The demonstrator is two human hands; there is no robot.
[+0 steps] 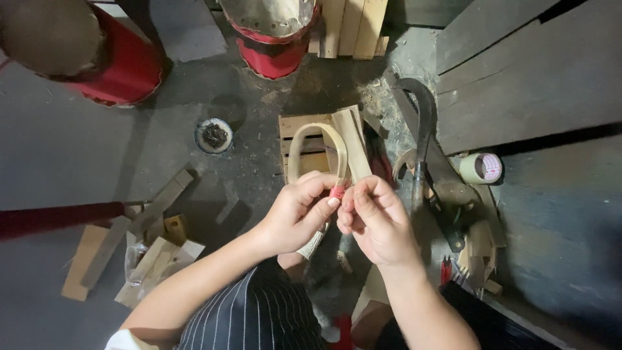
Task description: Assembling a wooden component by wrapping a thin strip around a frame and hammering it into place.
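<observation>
While both hands meet over the person's lap, a thin bent bamboo strip (317,139) rises from between them and arches away from the body in a narrow loop. The strip's two ends come together at the fingers, where a small band of red tape (337,192) wraps them. The left hand (295,214) is curled narrow, its thumb and forefinger pinched on the red-wrapped joint from the left side. The right hand (376,220) presses in from the right, fingers bunched and closed on the same joint, so the two hands touch each other at the fingertips. A pale end of the strip pokes out below the left hand, towards the striped apron (259,311).

Beyond the loop, a small wooden crate (304,129) sits on the grey floor (65,149), with a flat wooden slat (353,146) leaning across its right edge, just beside the strip. To the right lies a curved dark blade (421,123), and near it a roll of tape (483,168) rests by the dark planks (518,71). A small round dish of dark bits (214,135) stands left of the crate. Two red drums (272,39) stand at the far edge, well apart from the hands. Wood offcuts (129,240) lie scattered at the left.
</observation>
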